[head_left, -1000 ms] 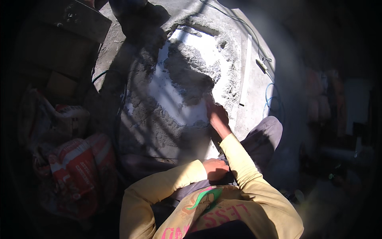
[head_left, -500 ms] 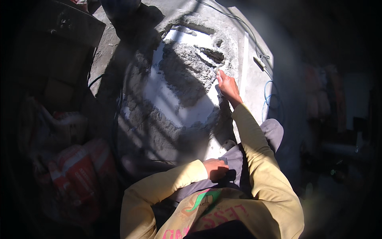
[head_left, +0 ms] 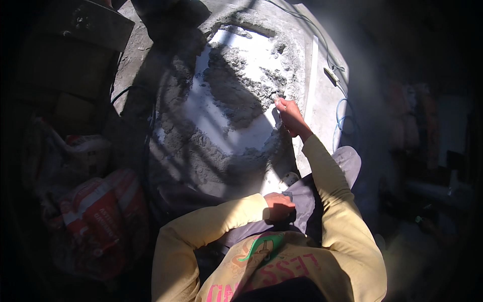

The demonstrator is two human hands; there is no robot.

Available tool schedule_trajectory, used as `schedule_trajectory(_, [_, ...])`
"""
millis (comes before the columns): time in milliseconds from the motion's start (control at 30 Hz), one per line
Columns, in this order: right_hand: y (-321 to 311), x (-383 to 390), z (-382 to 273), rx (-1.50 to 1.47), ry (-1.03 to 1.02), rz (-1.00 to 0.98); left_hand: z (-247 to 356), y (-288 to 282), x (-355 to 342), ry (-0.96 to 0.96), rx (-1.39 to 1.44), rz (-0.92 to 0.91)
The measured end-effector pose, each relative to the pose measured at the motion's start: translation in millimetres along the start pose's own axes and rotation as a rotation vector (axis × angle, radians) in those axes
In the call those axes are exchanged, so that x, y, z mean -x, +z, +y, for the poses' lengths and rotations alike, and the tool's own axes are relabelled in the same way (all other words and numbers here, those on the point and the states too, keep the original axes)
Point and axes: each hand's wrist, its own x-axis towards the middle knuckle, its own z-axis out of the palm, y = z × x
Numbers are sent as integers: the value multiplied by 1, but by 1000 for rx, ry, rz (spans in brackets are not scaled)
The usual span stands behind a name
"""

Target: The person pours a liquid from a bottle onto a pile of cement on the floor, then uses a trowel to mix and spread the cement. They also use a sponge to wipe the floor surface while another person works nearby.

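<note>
A heap of rough, damp-looking grey mix (head_left: 236,100) lies in front of me, ringed by a smooth white area (head_left: 221,131). At its right edge, my right hand (head_left: 292,117) is closed round a small hand tool (head_left: 275,96). The tool's far end sits against the lumpy mix, and its shape cannot be made out. My left hand (head_left: 279,207) rests on my lap near the knee, its fingers curled. A small dark-grey edge shows beside those fingers; whether they hold it is unclear.
Red and white sacks (head_left: 95,216) lie in shadow to my left. A dark box-like block (head_left: 75,30) stands at the far left. A cable with a pale connector (head_left: 331,76) and blue cord (head_left: 340,118) run along the right. A dark cable (head_left: 132,87) crosses the left side.
My right hand has drawn slightly nearer to me with the tool. The dark gap in the mix has closed over, and the lumps lie differently. My left hand stays on my lap.
</note>
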Motion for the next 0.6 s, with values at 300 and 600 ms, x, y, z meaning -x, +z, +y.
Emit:
schedule_trajectory(300, [89, 66, 9, 569, -88, 112, -45, 19, -5, 140, 747, 19])
schedule_trajectory(600, [68, 62, -3, 187, -89, 156, -11, 29, 8, 199, -307, 256])
